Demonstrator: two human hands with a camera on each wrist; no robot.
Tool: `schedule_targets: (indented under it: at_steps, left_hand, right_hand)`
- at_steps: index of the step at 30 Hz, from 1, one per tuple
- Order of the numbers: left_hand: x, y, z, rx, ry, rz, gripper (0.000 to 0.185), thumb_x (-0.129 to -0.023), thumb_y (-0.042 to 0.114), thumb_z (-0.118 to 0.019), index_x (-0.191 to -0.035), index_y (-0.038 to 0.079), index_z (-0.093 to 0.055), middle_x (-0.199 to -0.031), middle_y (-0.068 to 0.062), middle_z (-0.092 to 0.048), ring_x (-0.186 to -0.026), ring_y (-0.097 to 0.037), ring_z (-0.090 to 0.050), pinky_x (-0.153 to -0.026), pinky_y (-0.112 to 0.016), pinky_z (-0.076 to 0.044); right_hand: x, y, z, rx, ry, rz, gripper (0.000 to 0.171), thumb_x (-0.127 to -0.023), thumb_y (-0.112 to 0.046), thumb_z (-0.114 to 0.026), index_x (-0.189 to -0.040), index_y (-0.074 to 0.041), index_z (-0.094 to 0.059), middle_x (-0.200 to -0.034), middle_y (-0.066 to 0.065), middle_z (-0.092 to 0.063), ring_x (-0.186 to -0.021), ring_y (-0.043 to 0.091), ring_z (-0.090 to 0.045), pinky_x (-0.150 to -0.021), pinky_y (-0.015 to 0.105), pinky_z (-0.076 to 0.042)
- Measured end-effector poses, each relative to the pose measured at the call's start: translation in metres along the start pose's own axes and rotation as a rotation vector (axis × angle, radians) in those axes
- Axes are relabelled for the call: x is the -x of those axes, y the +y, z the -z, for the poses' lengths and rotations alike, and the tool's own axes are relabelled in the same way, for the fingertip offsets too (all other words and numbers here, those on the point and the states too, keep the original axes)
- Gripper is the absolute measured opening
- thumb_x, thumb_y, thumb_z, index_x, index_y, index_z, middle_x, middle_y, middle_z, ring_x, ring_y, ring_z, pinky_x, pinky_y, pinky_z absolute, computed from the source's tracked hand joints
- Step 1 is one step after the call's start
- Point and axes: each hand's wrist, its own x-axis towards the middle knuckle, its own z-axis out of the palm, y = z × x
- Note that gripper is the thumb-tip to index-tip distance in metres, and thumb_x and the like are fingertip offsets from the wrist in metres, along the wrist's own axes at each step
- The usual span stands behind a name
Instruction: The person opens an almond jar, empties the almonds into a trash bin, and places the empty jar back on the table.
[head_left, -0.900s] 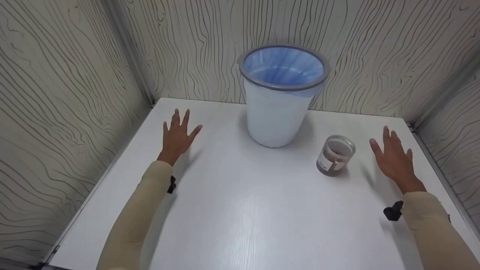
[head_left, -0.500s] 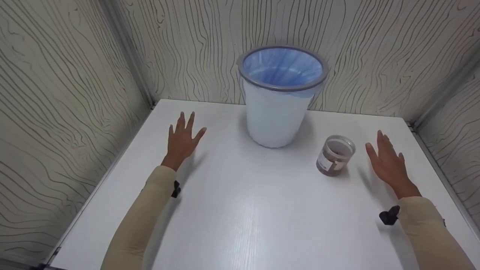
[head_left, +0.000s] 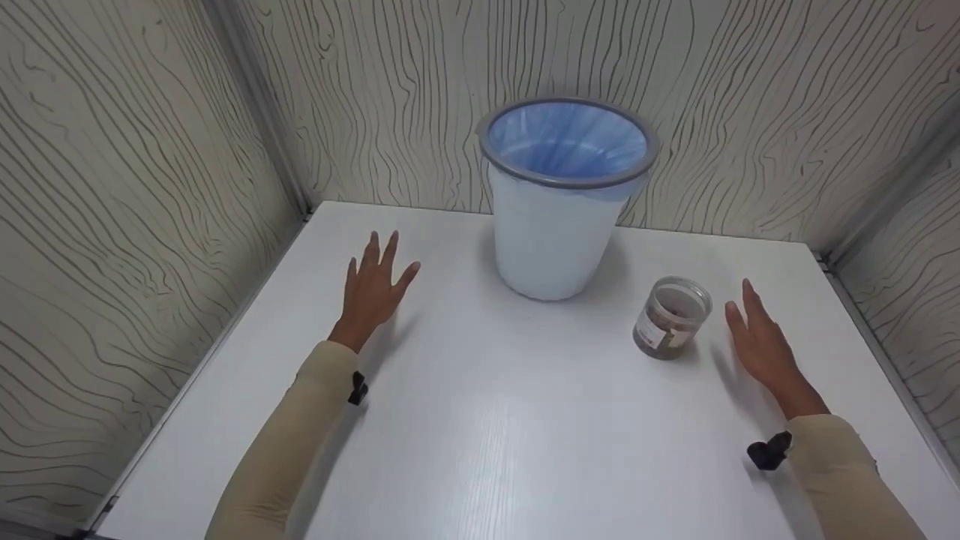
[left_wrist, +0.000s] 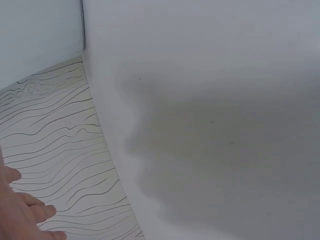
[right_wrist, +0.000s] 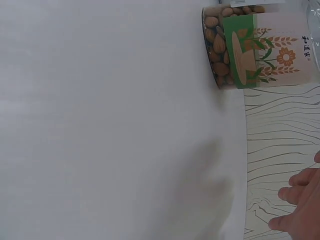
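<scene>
One white surface (head_left: pixel 480 420) is carrying everything. One white bin (head_left: pixel 551 240), lined with a blue bag, is standing upright at the back centre. One clear jar (head_left: pixel 670 317) of almonds, green-labelled in the right wrist view (right_wrist: pixel 260 47), is standing in front of and to the right of the bin, apart from it. Two hands are showing. The left hand (head_left: pixel 373 289) is hovering over or lying on the surface (contact unclear), fingers (head_left: pixel 390 251) straight and spread, holding nothing. The right hand (head_left: pixel 761 345) is sitting just beside the jar, fingers (head_left: pixel 748 296) extended together, gripping nothing, not touching the jar.
</scene>
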Motion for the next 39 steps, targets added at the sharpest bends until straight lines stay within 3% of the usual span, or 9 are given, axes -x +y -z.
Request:
schedule_targets:
  at_steps: [9, 20, 24, 28, 37, 39]
  left_hand:
    - [0.007, 0.007, -0.004, 0.037, 0.017, -0.023, 0.086, -0.1, 0.074, -0.026, -0.164, 0.018, -0.017, -0.167, -0.022, -0.015, -0.152, -0.037, -0.022, -0.12, -0.06, -0.016]
    - [0.016, 0.022, -0.008, 0.066, 0.037, -0.072, 0.081, -0.102, 0.069, -0.029, -0.164, 0.018, -0.02, -0.166, -0.022, -0.019, -0.15, -0.039, -0.028, -0.119, -0.061, -0.021]
    - [0.019, 0.028, -0.009, 0.061, 0.049, -0.093, 0.078, -0.104, 0.067, -0.03, -0.164, 0.018, -0.02, -0.166, -0.022, -0.021, -0.149, -0.039, -0.03, -0.118, -0.061, -0.024]
    - [0.021, 0.031, -0.011, 0.056, 0.061, -0.111, 0.077, -0.104, 0.065, -0.031, -0.163, 0.017, -0.022, -0.165, -0.023, -0.023, -0.148, -0.04, -0.032, -0.117, -0.061, -0.026]
    - [0.027, 0.028, -0.018, 0.112, 0.031, -0.106, 0.077, -0.104, 0.066, -0.031, -0.163, 0.018, -0.023, -0.166, -0.021, -0.021, -0.149, -0.039, -0.031, -0.118, -0.06, -0.024]
    - [0.029, 0.028, -0.019, 0.122, 0.031, -0.106, 0.076, -0.104, 0.065, -0.032, -0.163, 0.018, -0.023, -0.166, -0.021, -0.021, -0.148, -0.04, -0.031, -0.118, -0.06, -0.025]
  right_hand:
    - [0.012, -0.002, -0.013, -0.085, -0.028, -0.021, 0.074, -0.108, -0.055, -0.017, -0.162, -0.012, 0.011, -0.166, 0.023, 0.009, -0.15, 0.05, 0.004, -0.117, 0.068, -0.001]
    - [0.01, -0.007, -0.02, -0.19, -0.069, -0.027, 0.074, -0.106, -0.06, -0.014, -0.163, -0.018, 0.007, -0.167, 0.02, 0.003, -0.152, 0.045, 0.005, -0.118, 0.066, 0.0]
    - [0.009, -0.008, -0.023, -0.249, -0.088, 0.005, 0.072, -0.108, -0.056, -0.014, -0.163, -0.013, 0.005, -0.168, 0.02, 0.003, -0.152, 0.045, 0.004, -0.119, 0.064, 0.0]
    - [0.007, -0.009, -0.027, -0.316, -0.113, 0.023, 0.074, -0.108, -0.055, -0.013, -0.163, -0.009, 0.004, -0.168, 0.019, 0.003, -0.152, 0.046, -0.002, -0.119, 0.063, -0.008]
    - [0.007, -0.01, -0.032, -0.357, -0.203, 0.018, 0.081, -0.106, -0.056, 0.0, -0.16, 0.004, 0.002, -0.163, 0.032, -0.007, -0.15, 0.049, -0.011, -0.118, 0.058, -0.016]
    - [0.009, -0.011, -0.033, -0.389, -0.211, 0.033, 0.082, -0.105, -0.056, 0.001, -0.16, 0.005, -0.001, -0.163, 0.033, -0.01, -0.15, 0.049, -0.013, -0.12, 0.052, -0.019]
